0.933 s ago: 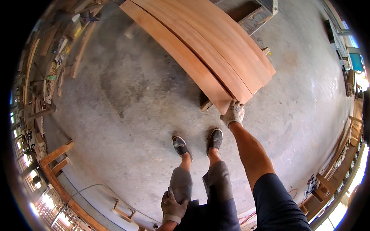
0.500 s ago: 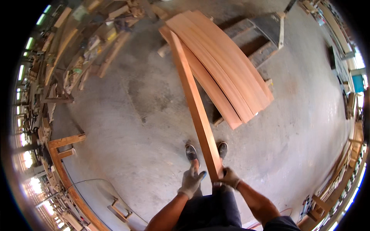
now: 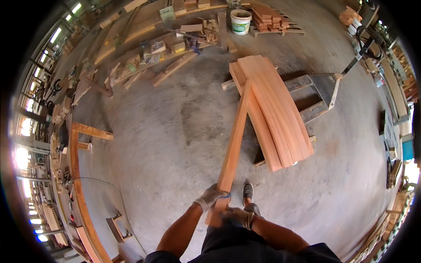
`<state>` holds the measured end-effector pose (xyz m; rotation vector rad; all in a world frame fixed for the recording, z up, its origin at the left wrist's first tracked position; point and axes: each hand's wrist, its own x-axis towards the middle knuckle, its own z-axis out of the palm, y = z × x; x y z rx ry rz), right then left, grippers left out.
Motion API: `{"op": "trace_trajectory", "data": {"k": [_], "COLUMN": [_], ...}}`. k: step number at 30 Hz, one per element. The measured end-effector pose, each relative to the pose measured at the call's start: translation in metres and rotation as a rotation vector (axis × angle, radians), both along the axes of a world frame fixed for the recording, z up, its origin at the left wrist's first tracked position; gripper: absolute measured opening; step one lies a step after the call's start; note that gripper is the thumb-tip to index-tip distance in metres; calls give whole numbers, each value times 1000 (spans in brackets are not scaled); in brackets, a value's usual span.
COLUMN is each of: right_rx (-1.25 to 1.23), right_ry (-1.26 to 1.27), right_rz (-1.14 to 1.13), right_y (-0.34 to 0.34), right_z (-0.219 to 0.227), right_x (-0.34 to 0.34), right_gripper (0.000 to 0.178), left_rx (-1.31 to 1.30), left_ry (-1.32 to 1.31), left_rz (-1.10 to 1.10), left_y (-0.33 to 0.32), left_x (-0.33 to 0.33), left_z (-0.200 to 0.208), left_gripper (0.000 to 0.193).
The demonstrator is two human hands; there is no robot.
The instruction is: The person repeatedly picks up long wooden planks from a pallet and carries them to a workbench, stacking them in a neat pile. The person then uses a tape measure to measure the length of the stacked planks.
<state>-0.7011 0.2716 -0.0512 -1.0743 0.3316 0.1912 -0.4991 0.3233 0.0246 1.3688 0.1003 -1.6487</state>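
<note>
A long reddish wooden beam [image 3: 235,142] slants from my body up to a stack of reddish boards [image 3: 274,109], its far end lying on the stack. My gloved left hand [image 3: 209,197] is closed round the beam a little above its near end. Close to that end, my gloved right hand [image 3: 239,216] grips the beam's right side; its fingers are partly blurred. The boards lie side by side and overlapping on low wooden supports over a pallet jack [image 3: 322,90].
A white bucket [image 3: 240,23] and a pallet of short boards [image 3: 271,19] stand at the far side. Scrap timber and a low bench [image 3: 153,65] fill the far left. At left lies an orange-brown wooden frame [image 3: 78,175]. My shoe [image 3: 247,193] is on the concrete floor.
My left hand, open beside the beam before, has taken hold of it. The beam's near end has swung left and closer to me. The view has shifted, showing more of the far side.
</note>
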Motion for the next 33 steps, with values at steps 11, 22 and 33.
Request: {"op": "trace_trajectory", "data": {"k": [11, 22, 33], "right_rx": [690, 589, 383], "right_ry": [620, 792, 647], "right_rz": [-289, 11, 440], "right_y": [-122, -52, 144], "right_z": [-79, -76, -17], "right_x": [76, -17, 40], "right_gripper": [92, 46, 52], "left_rx": [203, 391, 693], "left_ry": [-727, -701, -939], "left_rz": [-518, -354, 36], "left_y": [119, 275, 459], "left_x": [-73, -206, -351], "left_z": [108, 177, 135], "left_gripper": [81, 88, 99]}}
